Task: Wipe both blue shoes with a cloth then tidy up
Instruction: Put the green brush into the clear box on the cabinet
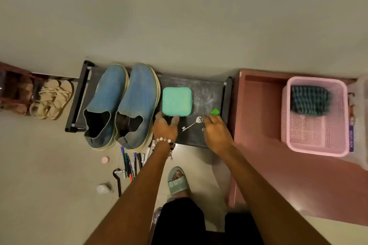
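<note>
Two blue slip-on shoes with knitted fabric uppers and thick cream soles stand side by side on a low black rack point(207, 93), toes toward the wall. The left blue shoe point(106, 99) sits at the rack's left end and the right blue shoe point(137, 101) is just beside it, their soles touching or nearly so. Both uppers look faded and dusty, greyer around the elastic collars at the heel, and the heels overhang the rack's front edge. The rack's bare top is scuffed with pale smears.

Next to the right shoe lies a square mint-green plastic box point(176, 101) with rounded corners. The left hand point(165, 128), a beaded bracelet point(164, 140) on its wrist, rests at the box's front edge with fingers loosely spread, the thumb against the box; it grips nothing. The right hand point(216, 132) hovers over the rack with relaxed fingers, fingertips at the round head of a silver key point(192, 124) lying flat; I cannot tell whether it has actually pinched the key. A small bright green object point(215, 112) lies just beyond that hand.

On a reddish-brown surface point(258, 105) to the right stands a pink perforated plastic basket point(314, 117) holding a dark teal ribbed cloth point(309, 102). A purple label by the basket's right side carries writing too blurred to read.

On the floor below the shoes lie several marker pens point(131, 163), and tan sandals point(53, 98) sit left of the rack.
</note>
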Demonstrator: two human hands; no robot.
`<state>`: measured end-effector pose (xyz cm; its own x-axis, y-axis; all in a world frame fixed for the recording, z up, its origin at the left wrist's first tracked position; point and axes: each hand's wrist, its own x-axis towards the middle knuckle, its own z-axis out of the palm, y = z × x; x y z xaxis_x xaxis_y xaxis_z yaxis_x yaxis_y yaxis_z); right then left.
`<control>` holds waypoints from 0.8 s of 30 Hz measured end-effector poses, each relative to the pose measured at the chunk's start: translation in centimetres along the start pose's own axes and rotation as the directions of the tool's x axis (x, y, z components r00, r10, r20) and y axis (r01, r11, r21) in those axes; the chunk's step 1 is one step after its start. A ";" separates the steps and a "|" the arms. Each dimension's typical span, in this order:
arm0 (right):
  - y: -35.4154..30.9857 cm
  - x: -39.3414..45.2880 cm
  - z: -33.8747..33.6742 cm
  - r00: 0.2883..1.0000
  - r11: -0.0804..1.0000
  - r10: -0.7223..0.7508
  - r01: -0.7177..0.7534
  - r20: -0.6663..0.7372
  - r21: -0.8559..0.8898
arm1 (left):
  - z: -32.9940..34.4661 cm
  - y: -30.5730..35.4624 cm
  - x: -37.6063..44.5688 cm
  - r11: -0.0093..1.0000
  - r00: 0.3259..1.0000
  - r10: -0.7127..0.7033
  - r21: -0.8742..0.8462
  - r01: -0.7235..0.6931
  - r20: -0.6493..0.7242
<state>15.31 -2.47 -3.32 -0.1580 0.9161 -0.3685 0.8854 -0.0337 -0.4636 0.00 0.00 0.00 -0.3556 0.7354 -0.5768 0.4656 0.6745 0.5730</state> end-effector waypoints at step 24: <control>-0.3 -4.0 -8.1 0.902 0.354 0.345 -0.383 0.261 0.853 | -1.2 5.5 -0.5 0.812 0.942 -0.314 -0.479 0.333 0.121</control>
<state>19.25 -2.89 4.83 0.0489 0.7099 -0.7026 0.0009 -0.7034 -0.7108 1.79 3.41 4.15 -0.3829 0.4727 -0.7937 -0.1281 0.8237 0.5524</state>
